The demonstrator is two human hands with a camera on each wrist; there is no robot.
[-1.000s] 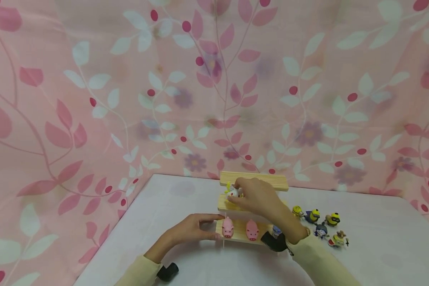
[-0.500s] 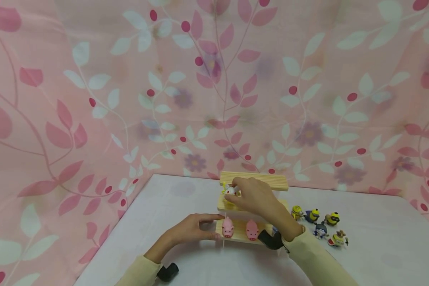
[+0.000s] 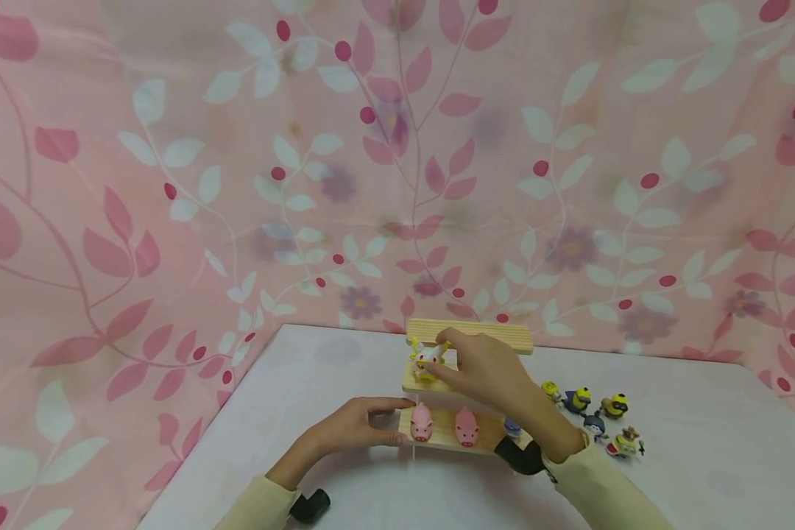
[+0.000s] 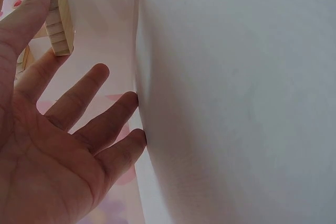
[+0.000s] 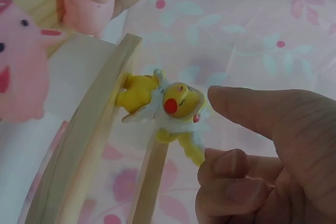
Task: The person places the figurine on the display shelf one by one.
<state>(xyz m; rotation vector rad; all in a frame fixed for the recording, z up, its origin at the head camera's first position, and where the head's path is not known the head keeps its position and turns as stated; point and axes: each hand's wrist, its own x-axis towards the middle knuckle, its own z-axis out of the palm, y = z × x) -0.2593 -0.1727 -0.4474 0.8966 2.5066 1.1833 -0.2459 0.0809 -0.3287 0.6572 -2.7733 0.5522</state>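
A yellow figurine in a white outfit (image 5: 178, 100) stands on the middle tier of a three-tier wooden display stand (image 3: 444, 429). My right hand (image 3: 493, 372) is beside it, thumb and fingers spread. In the right wrist view, thumb and fingertips lie close to the figurine's head and ears without closing on it; any light contact is unclear. My left hand (image 3: 354, 425) pinches the left end of the lowest wooden board (image 4: 59, 27) between thumb and index finger, its other fingers extended. Two pink pig toys (image 3: 421, 423) stand on that board.
Several small figurines (image 3: 578, 400) stand on the white-covered table (image 3: 344, 361) to the right of the stand. A bluish toy (image 3: 511, 425) on the lowest tier is partly hidden by the right wrist's black camera. A pink floral curtain (image 3: 397, 184) hangs behind.
My right hand first shifted slightly left with the figurine, then its fingers spread and it drew back right, leaving the figurine on the middle tier. My left hand stayed at the stand.
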